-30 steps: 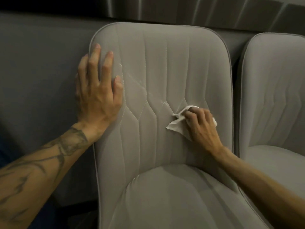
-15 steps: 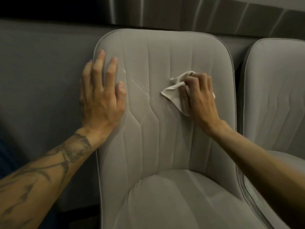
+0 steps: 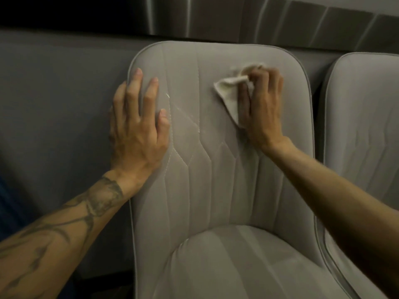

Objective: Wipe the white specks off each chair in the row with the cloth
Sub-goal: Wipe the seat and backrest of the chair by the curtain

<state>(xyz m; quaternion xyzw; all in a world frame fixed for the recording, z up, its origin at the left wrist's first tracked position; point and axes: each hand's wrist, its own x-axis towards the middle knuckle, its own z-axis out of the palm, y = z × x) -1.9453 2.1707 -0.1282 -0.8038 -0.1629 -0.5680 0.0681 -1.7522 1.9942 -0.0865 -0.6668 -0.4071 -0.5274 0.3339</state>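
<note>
A grey upholstered chair [image 3: 211,173] with stitched panels fills the middle of the view. My left hand [image 3: 138,126] lies flat on the left edge of its backrest, fingers straight. My right hand [image 3: 261,106] grips a crumpled white cloth [image 3: 230,93] and presses it against the upper right of the backrest. Thin white specks [image 3: 197,128] run along the seams between my two hands, close to my left fingertips.
A second grey chair [image 3: 364,130] stands right beside this one on the right. A grey wall [image 3: 54,100] runs behind the chairs, with a shiny metal strip [image 3: 237,16] above it.
My right hand has slid the cloth up the backrest from its lower middle to the upper right. My left hand has stayed flat on the left edge.
</note>
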